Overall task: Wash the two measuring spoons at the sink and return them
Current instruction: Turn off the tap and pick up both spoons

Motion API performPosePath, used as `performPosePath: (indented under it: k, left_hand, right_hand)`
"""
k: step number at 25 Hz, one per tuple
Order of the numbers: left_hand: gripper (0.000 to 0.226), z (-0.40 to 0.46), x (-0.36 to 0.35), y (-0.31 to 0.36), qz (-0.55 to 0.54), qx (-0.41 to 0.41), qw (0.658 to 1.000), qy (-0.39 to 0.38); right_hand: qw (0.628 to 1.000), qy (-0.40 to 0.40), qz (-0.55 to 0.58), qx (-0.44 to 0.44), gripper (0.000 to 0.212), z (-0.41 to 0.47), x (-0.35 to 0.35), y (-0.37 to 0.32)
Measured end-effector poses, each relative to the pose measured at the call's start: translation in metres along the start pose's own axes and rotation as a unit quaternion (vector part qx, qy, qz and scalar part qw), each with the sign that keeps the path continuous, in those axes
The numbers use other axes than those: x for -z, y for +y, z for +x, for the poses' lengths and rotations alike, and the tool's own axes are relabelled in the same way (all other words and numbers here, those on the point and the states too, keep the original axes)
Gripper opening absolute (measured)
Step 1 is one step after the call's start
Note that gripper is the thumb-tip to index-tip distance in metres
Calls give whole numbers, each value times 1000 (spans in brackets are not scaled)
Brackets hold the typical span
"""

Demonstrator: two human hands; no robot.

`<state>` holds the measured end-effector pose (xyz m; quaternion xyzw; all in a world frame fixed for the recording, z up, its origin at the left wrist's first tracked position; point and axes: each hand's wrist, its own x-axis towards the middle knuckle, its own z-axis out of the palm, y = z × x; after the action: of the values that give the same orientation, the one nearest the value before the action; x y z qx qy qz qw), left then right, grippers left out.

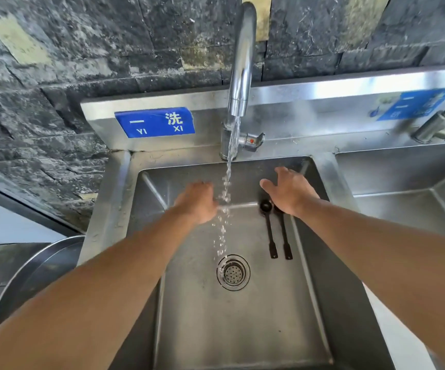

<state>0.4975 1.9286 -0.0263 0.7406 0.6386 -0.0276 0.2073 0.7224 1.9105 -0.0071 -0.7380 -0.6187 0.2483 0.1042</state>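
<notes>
**Two spoons on the sink floor, both hands empty**

The two black measuring spoons (277, 231) lie side by side on the bottom of the steel sink (242, 329), right of the middle of the frame, handles pointing to the lower edge. The bowl of the left one is visible; the bowl of the right one is hidden under the right hand (289, 190). This hand is above them, fingers spread open, holding nothing. The left hand (198, 202) is loosely curled, empty, just beside the water stream (226, 193). The stream falls from the tap (241, 62) toward the drain (233, 272). A blue label (156, 122) sits at upper left on the backsplash.
</notes>
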Motion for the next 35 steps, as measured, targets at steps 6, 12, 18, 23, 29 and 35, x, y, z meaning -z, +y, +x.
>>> performPosePath:
  k: [6,12,18,23,29,35]
  left_hand:
    - [60,62,30,-4,47,13,998,41]
    - [74,92,16,-16,84,5,996,13]
    - [86,96,-9,-26,158,-6,987,29]
    - [94,100,-20,-30,192,-6,980,48]
    - [99,99,-18,-27,185,0,982,47]
    - [106,97,-18,-24,182,7,983,35]
  right_hand:
    - [997,54,32,45,72,53,15,-22]
    - [994,70,54,70,43,84,7,-24]
    - [986,120,71,94,30,91,-7,-30]
    - [982,133,104,81,28,91,-10,-36]
    - [987,126,63,80,27,88,-6,-44]
    - [986,151,50,52,26,84,-10,-57]
